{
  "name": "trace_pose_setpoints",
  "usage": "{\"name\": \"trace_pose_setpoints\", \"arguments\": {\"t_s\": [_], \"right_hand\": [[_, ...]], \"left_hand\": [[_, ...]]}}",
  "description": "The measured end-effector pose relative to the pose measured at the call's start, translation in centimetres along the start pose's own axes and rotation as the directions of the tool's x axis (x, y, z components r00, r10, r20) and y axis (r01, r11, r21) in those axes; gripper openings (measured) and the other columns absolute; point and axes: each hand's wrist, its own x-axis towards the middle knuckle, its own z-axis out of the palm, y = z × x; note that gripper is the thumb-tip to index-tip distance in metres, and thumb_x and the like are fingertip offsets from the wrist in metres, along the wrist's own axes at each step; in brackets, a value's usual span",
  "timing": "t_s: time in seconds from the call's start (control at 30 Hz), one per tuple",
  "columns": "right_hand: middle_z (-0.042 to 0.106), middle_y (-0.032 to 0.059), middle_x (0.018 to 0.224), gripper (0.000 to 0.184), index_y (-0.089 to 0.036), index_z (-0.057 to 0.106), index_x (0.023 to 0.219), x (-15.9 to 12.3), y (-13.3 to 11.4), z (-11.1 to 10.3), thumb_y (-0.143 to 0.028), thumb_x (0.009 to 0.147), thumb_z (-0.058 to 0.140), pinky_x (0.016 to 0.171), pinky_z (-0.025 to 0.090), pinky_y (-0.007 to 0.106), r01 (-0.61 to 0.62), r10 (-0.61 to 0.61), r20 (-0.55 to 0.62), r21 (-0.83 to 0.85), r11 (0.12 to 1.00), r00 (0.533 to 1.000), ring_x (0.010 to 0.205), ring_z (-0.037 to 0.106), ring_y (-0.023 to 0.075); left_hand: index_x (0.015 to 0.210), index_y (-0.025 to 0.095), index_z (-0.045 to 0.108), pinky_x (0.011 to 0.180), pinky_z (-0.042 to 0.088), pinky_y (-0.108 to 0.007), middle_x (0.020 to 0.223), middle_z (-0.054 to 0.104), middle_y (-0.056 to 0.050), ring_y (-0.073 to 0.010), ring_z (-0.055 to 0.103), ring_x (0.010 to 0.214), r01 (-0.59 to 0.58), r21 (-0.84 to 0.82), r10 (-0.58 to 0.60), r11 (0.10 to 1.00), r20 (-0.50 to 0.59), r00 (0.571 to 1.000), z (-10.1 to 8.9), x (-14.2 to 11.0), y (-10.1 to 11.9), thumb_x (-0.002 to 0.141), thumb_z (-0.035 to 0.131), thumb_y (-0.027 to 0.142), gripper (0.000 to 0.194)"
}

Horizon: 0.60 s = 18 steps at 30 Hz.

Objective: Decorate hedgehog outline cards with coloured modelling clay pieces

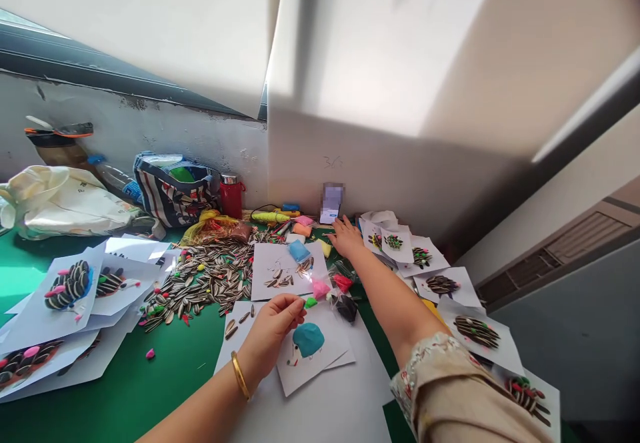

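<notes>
My left hand (273, 328), with a gold bangle on the wrist, pinches a small lump of green modelling clay (311, 302). Just below it lies a white card (300, 378) bearing a hedgehog shape filled with flattened blue clay (309, 340). My right hand (347, 238) reaches far forward, fingers stretched out near the foot of a phone (331, 204) propped against the wall; whether they touch it I cannot tell. Pink clay (320, 288), red clay (343, 282) and a bag of black clay (346, 308) sit between my arms. Behind them, another card (263, 270) carries loose seeds and a blue clay block (299, 251).
A wide heap of striped sunflower seeds (215, 276) covers the table's back middle. Finished seed-hedgehog cards lie stacked at left (75, 323) and in a row at right (475, 330). Bags (173, 190) and a red flask (231, 196) line the wall.
</notes>
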Motion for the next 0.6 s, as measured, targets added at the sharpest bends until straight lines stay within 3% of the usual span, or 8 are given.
{"name": "trace_pose_setpoints", "arguments": {"t_s": [0.23, 0.6], "right_hand": [[0.021, 0.0117, 0.161, 0.059, -0.014, 0.048, 0.138, 2.3, -0.3, 2.4, -0.054, 0.1, 0.027, 0.116, 0.016, 0.048, -0.05, 0.051, 0.031, -0.031, 0.998, 0.998, 0.15, 0.003, 0.028], [0.018, 0.0099, 0.162, 0.061, -0.013, 0.05, 0.137, 3.2, 0.0, 3.5, -0.055, 0.099, 0.026, 0.117, 0.013, 0.048, -0.066, 0.066, 0.033, -0.005, 0.998, 0.997, 0.15, 0.002, 0.0273]], "left_hand": [[0.08, 0.017, 0.068, 0.066, 0.043, -0.023, 0.074, 0.063, -0.002, -0.0126, 0.056, 0.069, 0.024, -0.036, -0.025, 0.999, -0.025, 0.999, -0.2, 0.2, -0.1, 0.068, 0.082, 0.043, 0.032], [0.082, 0.016, 0.067, 0.066, 0.041, -0.021, 0.074, 0.063, -0.002, -0.0107, 0.054, 0.069, 0.062, -0.056, -0.062, 0.997, -0.003, 0.998, -0.4, 0.4, -0.3, 0.071, 0.081, 0.041, 0.031]]}}
